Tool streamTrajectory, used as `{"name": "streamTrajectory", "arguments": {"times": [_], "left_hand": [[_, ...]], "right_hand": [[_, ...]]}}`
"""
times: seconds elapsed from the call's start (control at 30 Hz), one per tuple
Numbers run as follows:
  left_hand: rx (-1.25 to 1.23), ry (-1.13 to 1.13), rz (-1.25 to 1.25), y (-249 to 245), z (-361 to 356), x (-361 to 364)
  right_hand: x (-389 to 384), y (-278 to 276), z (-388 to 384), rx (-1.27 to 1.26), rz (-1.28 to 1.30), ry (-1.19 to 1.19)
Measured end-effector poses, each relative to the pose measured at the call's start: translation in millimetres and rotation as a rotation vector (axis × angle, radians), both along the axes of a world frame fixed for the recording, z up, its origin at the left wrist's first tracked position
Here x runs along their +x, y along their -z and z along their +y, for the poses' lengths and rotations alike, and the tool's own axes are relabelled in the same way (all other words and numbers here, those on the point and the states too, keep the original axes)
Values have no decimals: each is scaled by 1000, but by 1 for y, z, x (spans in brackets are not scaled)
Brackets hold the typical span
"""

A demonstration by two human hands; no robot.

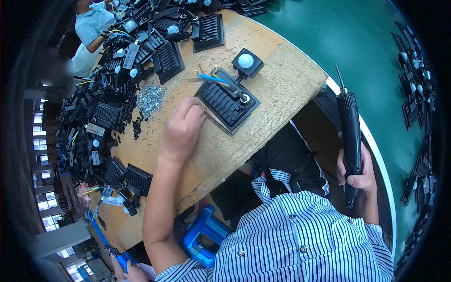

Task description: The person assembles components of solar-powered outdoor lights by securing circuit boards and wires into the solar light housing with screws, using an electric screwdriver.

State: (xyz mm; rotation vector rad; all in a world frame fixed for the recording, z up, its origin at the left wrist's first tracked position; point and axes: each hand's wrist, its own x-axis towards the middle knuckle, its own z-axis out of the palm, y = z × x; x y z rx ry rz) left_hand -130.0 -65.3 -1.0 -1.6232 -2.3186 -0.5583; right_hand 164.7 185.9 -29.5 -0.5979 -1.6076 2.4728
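A black floodlight (222,109) lies finned back up on the table in front of me. Joined to its far edge is a motion sensor (246,62) with a white dome. Blue, brown and yellow-green wires (213,79) stick out from its cable. My left hand (183,124) is curled with fingers together right beside the floodlight's left edge; whatever its fingertips hold is hidden. Off the table's right side, my right hand (358,171) is wrapped round a black electric screwdriver (348,122), its thin bit pointing up and away from me.
On the worn tabletop (277,98) is a heap of small metal washers or nuts (150,100). Black brackets (77,136) and more floodlights (209,33) pile up at left and back. A green surface (329,33) curves along the right. Another person (91,28) stands at the back left.
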Motion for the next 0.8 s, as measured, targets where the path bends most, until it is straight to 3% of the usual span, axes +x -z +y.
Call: {"name": "streamTrajectory", "arguments": {"times": [0.33,0.53,0.63,0.73,0.8], "left_hand": [[-4,9,-269,-22,14,-18],[15,14,-255,-15,16,-30],[11,-36,-410,-11,18,-30],[-94,-69,-356,-22,16,-20],[-1,-54,-438,-16,12,-24]], "right_hand": [[-1,-3,-2,7,-22,-11],[-3,-4,-3,22,-25,-16],[-3,-7,-3,30,-26,-25],[1,-5,-3,45,-8,-40],[4,-1,-1,63,13,-71]]}}
